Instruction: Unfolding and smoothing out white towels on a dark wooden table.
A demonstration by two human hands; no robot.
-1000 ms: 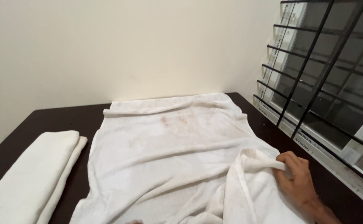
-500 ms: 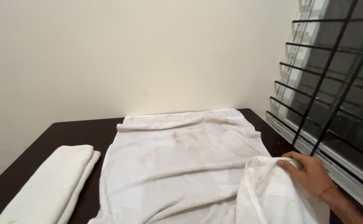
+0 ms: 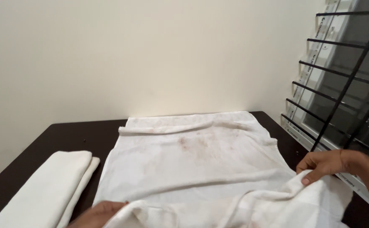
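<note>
Cream wall behind, dark brown wooden table (image 3: 72,136) below, and a black-barred window grille (image 3: 340,86) off to the right. Spread across the table lies a large white cloth with faint reddish stains (image 3: 193,162), its far edge rolled over near the wall, its near edge bunched up in loose folds. The right hand (image 3: 325,162) is at the cloth's right side, fingers curled shut, pinching a raised fold between thumb and fingertips. The left hand (image 3: 98,213) comes in at the bottom edge, only partly in view, touching the near hem; whether those fingers are closed on the fabric I cannot tell. Off to the left, apart from the spread cloth, sits a folded white towel (image 3: 45,192), lying neat on the table.
</note>
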